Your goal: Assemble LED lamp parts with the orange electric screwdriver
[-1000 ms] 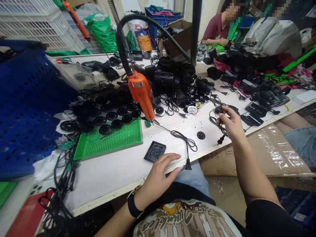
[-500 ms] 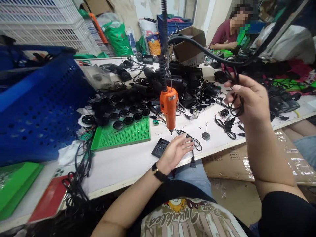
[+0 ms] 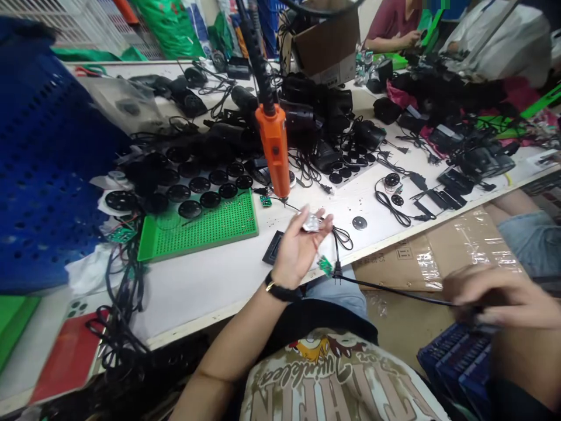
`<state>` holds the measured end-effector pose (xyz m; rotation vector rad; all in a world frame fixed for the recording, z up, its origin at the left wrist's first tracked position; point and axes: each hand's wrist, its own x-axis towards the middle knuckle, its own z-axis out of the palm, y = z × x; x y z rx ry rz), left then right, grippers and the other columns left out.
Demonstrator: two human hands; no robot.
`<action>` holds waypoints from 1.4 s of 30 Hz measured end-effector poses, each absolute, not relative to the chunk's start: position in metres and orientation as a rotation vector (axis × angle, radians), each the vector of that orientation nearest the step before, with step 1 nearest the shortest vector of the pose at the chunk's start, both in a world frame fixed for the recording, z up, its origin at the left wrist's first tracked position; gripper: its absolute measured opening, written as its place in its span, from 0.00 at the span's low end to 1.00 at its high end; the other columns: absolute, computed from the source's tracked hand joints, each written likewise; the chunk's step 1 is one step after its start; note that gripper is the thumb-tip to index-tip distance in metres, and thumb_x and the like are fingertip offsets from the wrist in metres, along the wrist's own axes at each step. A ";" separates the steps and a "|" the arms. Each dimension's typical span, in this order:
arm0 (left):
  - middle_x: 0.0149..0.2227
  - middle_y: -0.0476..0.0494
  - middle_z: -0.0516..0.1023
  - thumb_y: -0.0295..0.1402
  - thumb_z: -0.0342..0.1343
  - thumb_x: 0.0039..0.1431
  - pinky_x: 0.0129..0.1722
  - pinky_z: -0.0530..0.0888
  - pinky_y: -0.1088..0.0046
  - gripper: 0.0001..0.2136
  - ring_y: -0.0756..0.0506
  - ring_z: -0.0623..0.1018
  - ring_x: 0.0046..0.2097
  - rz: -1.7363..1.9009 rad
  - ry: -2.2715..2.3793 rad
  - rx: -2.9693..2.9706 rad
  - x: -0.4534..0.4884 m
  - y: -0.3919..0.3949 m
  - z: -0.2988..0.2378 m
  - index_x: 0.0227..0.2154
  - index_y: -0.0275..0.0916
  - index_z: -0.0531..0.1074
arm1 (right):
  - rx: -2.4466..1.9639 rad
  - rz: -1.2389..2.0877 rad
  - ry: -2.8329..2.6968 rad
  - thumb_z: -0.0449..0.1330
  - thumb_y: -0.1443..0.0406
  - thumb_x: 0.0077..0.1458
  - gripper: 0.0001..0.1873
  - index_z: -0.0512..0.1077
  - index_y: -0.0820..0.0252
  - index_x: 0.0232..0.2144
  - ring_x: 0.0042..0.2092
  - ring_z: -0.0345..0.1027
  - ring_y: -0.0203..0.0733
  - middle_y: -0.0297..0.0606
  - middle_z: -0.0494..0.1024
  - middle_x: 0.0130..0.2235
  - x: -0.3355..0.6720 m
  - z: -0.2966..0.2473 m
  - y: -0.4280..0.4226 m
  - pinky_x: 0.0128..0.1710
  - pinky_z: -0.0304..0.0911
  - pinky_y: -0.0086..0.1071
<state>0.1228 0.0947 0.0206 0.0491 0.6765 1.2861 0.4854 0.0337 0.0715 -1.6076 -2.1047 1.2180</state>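
We find the left hand (image 3: 300,248) palm up over the front of the white surface (image 3: 197,298), its fingers drawn together and pinching a crumpled silvery piece (image 3: 311,222) too small for us to identify. Just below those fingers, a small green circuit board (image 3: 325,266) dangles on thin wires. Well to the right of that hand and off the surface, the blurred right hand (image 3: 504,298) is curled shut around a smooth black cord (image 3: 394,290), which runs back to a black two-pin plug (image 3: 337,272) just below and right of the left hand. Beneath the right hand sits a ribbed dark blue plastic crate (image 3: 460,362); we cannot see inside it. Left of the left hand lies a bright green perforated plastic tray (image 3: 197,229), with flat round black discs (image 3: 199,185) on and beyond its upper edge, while a dark square plate (image 3: 272,247) sits just beside the hand. Beyond the hand, an orange electric screwdriver (image 3: 274,146) hangs on its cord, tip just above the surface. Farther left stands a large blue perforated plastic crate (image 3: 44,164), and far ahead, an open brown cardboard box (image 3: 324,41) holds dark items.
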 end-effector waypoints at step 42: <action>0.69 0.33 0.61 0.53 0.65 0.58 0.66 0.65 0.45 0.47 0.32 0.66 0.67 1.312 1.412 1.243 0.053 -0.011 -0.037 0.73 0.52 0.46 | -0.538 0.486 -2.501 0.63 0.60 0.62 0.34 0.61 0.51 0.68 0.55 0.72 0.53 0.49 0.74 0.54 0.248 -0.001 0.123 0.53 0.73 0.47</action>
